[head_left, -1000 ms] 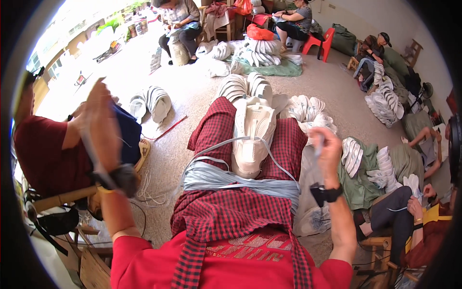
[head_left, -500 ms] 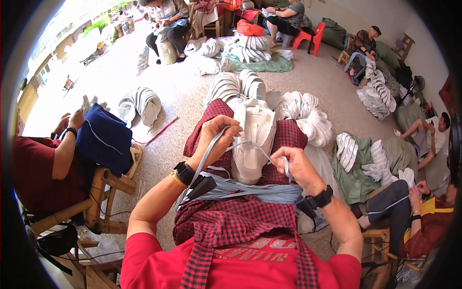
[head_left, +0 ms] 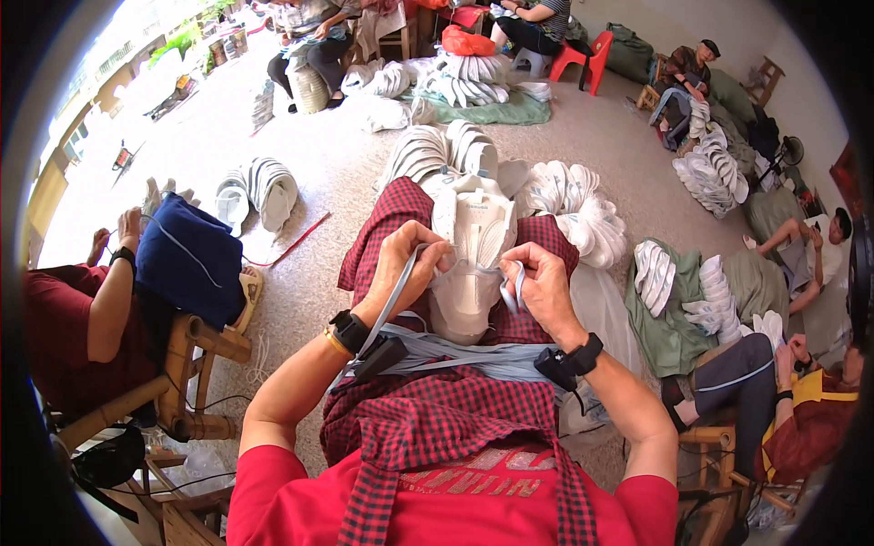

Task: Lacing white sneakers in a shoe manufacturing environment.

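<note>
A white shoe upper [head_left: 460, 311] lies lengthwise between my knees, on a red-and-black checked apron [head_left: 455, 414]. My left hand [head_left: 401, 266] is closed at its left edge, pinching a flat grey-blue shoelace [head_left: 390, 305] that trails down past the wrist. On the other side my right hand [head_left: 543, 284] is closed too, with a loop of the lace in its fingers. Between the hands a short stretch of lace crosses the upper; the fingertips hide where it passes through. Across my lap lies a bundle of similar laces [head_left: 487, 364].
Stacked white shoe uppers [head_left: 423, 156] stand just beyond my knees, with another pile [head_left: 592, 227] at the right. A co-worker with a dark blue cloth [head_left: 187, 259] sits at my left. Others sit around the room. Green sacking [head_left: 669, 346] with uppers lies at the right.
My right hand has moved left and up, closer to my left hand. The slack lace between the hands is now drawn short across the upper. Both hands remain closed on it.
</note>
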Motion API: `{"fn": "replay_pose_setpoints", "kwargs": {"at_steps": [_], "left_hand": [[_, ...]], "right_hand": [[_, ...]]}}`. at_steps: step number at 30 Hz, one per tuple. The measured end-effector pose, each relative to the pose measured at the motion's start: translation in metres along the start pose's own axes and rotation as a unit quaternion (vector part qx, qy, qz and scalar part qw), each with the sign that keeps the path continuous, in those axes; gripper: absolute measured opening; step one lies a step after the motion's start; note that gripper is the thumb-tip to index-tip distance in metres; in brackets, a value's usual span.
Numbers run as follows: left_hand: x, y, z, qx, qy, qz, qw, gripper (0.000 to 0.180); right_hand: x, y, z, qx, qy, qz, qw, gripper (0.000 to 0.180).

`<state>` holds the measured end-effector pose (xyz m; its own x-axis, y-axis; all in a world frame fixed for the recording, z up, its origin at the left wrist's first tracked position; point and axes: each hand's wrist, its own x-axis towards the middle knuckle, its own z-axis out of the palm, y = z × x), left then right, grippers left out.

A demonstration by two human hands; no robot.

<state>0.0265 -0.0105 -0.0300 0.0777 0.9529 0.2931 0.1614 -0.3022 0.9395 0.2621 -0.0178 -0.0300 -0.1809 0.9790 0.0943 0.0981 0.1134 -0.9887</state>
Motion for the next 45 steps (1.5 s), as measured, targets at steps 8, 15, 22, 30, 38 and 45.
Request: {"fn": "replay_pose_setpoints", "kwargs": {"at_steps": [8,15,22,30,38,45], "left_hand": [[-0.006,-0.01,0.002,-0.033,0.033,0.001,0.999,0.009],[-0.011,-0.004,-0.002,-0.024,0.001,-0.034,0.999,0.008],[-0.014,-0.003,0.002,-0.026,0.009,-0.036,0.999,0.008],[-0.02,0.003,0.004,-0.006,0.017,-0.045,0.999,0.012],[-0.011,-0.006,0.014,0.073,0.063,0.032,0.995,0.013],[-0.006,-0.01,0.013,0.137,0.036,0.097,0.985,0.011]], "right_hand": [[-0.008,0.004,0.006,0.012,0.021,-0.028,0.999,0.012],[-0.008,-0.001,0.008,-0.065,0.029,-0.02,0.997,0.011],[0.006,-0.015,0.02,-0.198,0.046,-0.109,0.973,0.008],[0.009,-0.021,0.018,-0.244,-0.004,-0.082,0.966,0.012],[0.01,-0.023,0.014,-0.213,-0.02,-0.041,0.976,0.013],[0.025,-0.027,0.019,-0.279,-0.075,-0.172,0.942,0.02]]}}
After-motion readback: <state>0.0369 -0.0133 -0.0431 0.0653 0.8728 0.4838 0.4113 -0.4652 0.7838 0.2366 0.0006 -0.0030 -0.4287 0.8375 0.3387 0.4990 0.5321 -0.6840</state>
